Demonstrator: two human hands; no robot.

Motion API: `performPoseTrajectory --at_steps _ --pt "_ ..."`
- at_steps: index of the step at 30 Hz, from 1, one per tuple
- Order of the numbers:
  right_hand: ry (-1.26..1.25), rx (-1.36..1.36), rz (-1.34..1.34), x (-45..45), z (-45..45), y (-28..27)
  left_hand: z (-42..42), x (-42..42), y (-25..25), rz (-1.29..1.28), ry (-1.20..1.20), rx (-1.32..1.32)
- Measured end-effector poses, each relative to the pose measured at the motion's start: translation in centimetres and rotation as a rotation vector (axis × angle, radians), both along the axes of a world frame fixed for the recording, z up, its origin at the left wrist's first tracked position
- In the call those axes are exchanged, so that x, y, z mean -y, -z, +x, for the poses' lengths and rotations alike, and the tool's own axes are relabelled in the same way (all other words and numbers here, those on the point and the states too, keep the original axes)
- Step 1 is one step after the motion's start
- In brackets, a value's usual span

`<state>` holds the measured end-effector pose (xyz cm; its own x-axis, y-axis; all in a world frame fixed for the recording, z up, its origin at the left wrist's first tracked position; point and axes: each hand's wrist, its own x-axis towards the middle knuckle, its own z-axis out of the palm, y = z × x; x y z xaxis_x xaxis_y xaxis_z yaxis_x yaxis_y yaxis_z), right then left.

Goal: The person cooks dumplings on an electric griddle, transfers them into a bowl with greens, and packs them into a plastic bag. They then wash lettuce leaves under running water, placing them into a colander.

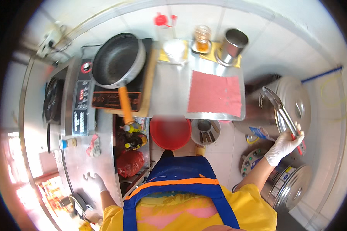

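Observation:
In a thin white glove, my right hand [282, 145] grips steel kitchen tongs [289, 119] by their red handles. The tongs point up and away, in front of a large lidded steel pot [295, 99] at the right. My left hand [95, 182], gloved too, holds nothing and has its fingers apart. It is over the steel counter [84, 164] at the left; whether it touches the surface I cannot tell. A crumpled red-and-white cloth [93, 145] lies on that counter, farther from me.
A frying pan [118, 59] rests on an induction cooker [117, 101], its orange handle jutting towards me. On the steel table [169, 92] lie a pink cloth [215, 93], a steel cup [234, 44] and a glass jar [202, 39]. Below stands a red bucket [170, 135]. Another lidded pot [295, 189] is at right.

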<state>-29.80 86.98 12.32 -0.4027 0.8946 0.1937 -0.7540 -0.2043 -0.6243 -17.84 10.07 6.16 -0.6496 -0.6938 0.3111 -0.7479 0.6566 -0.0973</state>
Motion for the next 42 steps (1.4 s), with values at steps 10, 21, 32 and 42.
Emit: performPoseTrajectory --at_steps 10,21,32,42 --pt "0.074 0.384 0.662 8.9 -25.2 -8.7 1.6 4.0 1.6 0.301 0.015 -0.59" --pt "-0.009 0.893 0.736 13.6 -23.3 -6.0 -1.4 3.8 1.4 0.298 0.16 -0.463" --pt "-0.786 1.403 0.849 19.0 0.0 17.9 -6.7 3.2 4.0 0.463 0.159 -0.168" --pt "-1.469 1.309 0.949 20.8 3.4 24.5 15.6 -12.4 2.6 0.84 0.11 -0.352"
